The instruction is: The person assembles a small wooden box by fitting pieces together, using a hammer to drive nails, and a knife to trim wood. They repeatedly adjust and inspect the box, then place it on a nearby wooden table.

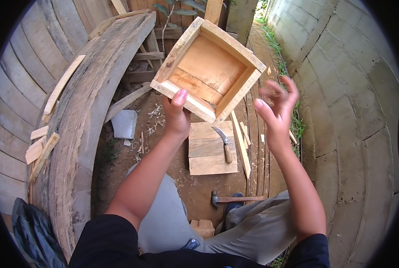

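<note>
The left hand (pixel 177 117) grips a square wooden box (pixel 210 62) in mid-air by its near-left wall, thumb over the rim; the right hand (pixel 279 109), empty with fingers loosely spread, is beside its right corner. Below, a curved knife (pixel 226 149) lies near a planked board's (pixel 201 167) right edge, a hammer (pixel 242 199) past its near edge; wood scraps (pixel 36 150) line a beam's (pixel 81 111) left edge.
</note>
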`<action>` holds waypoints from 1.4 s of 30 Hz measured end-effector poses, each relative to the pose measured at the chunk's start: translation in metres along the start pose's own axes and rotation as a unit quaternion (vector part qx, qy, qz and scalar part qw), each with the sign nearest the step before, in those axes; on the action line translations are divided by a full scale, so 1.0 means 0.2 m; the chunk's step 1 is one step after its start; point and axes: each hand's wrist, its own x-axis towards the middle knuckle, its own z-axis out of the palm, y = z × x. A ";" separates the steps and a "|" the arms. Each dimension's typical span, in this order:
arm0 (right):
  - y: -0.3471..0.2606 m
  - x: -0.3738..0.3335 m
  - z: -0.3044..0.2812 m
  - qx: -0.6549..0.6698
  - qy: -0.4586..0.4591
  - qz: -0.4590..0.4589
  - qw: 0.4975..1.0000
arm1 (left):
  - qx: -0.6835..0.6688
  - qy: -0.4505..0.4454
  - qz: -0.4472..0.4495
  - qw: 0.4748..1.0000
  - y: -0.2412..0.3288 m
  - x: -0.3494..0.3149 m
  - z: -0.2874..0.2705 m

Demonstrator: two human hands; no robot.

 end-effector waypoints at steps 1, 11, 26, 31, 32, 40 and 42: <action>-0.01 0.00 0.00 0.053 -0.040 0.123 0.990 | 0.015 -0.005 0.008 1.000 0.01 0.00 0.01; -0.05 -0.05 0.09 0.167 -0.118 0.360 0.910 | 0.043 -0.025 0.037 0.998 -0.04 -0.06 0.06; 0.14 0.03 0.01 0.155 -0.209 0.254 0.932 | 0.032 -0.063 -0.033 0.997 -0.04 -0.02 0.10; 0.15 0.08 -0.05 0.152 -0.245 0.282 0.915 | 0.028 -0.086 -0.068 0.994 -0.06 -0.01 0.08; 0.16 0.08 -0.05 0.143 -0.236 0.286 0.918 | 0.025 -0.099 -0.067 0.993 -0.06 0.00 0.07; 0.19 0.08 -0.05 0.118 -0.252 0.286 0.917 | 0.041 -0.080 -0.067 0.994 -0.09 0.00 0.08; 0.19 0.08 -0.04 0.118 -0.253 0.290 0.916 | 0.045 -0.078 -0.067 0.994 -0.09 0.00 0.07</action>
